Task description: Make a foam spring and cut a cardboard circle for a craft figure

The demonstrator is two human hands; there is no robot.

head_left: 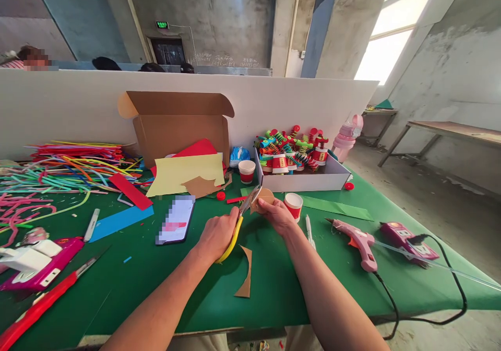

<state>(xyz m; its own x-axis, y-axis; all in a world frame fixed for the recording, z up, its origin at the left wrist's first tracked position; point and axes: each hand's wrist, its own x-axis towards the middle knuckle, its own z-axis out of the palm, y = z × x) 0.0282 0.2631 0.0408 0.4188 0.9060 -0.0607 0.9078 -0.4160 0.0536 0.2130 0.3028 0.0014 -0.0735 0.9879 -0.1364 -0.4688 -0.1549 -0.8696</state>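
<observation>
Yellow-handled scissors (235,236) are in my left hand (221,234), their blades pointing up and to the right. My right hand (278,216) pinches a small brown cardboard piece (266,197) with a rounded edge, and the blades meet its left side. Below the hands, a curved cardboard offcut (246,272) lies on the green table. Close to my right hand stand a red and white paper cup (293,206) and a white pen (310,231).
A pink glue gun (358,241) and its cord lie right, beside a purple power strip (407,242). Behind, a white box (305,184) holds several cup figures. Left are a phone (176,219), pipe cleaners (78,168), a red-handled knife (43,306) and an open cardboard box (180,126).
</observation>
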